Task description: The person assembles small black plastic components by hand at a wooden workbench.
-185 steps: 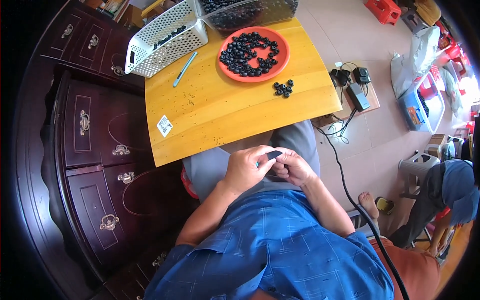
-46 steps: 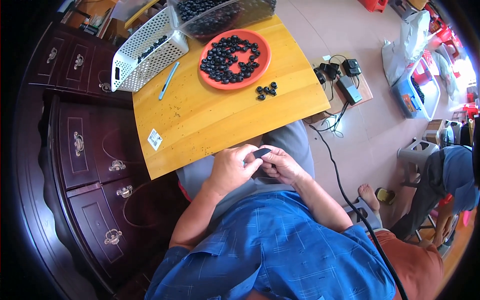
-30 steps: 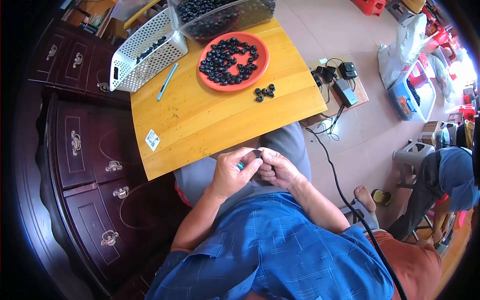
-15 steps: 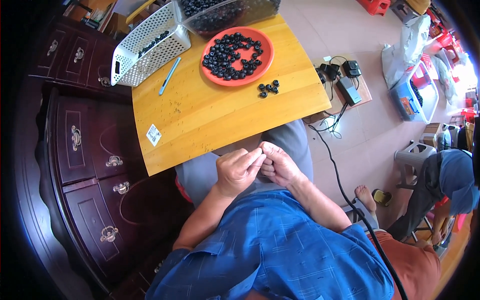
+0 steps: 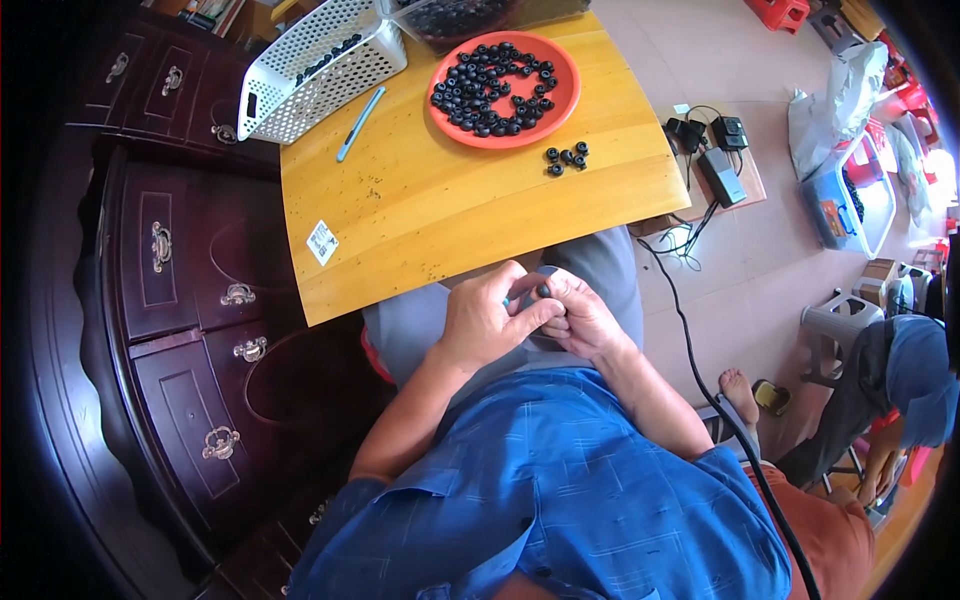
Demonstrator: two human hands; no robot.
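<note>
Both hands meet over my lap, just off the table's near edge. A small round black piece (image 5: 544, 291) shows at the fingertips of my right hand (image 5: 588, 318), which is closed on it. My left hand (image 5: 488, 318) is curled, its thumb reaching across to the right hand's fingers; a speck of blue-green shows by its fingers, too small to name. On the table above lie several loose black ring-like pieces (image 5: 567, 158). More of them fill much of an orange-red plate (image 5: 437, 123).
A blue pen-like tool (image 5: 361, 124) and a white label (image 5: 321, 242) lie on the wooden table (image 5: 420, 210). Behind are a white perforated basket (image 5: 330, 100) and a clear bin of black pieces. A black cable (image 5: 690, 345) runs along my right. Another person (image 5: 915, 380) sits at far right.
The view has shifted slightly, so the table appears farther up and right. The black piece has come into sight between my fingers. My left thumb now stretches across toward the right hand.
</note>
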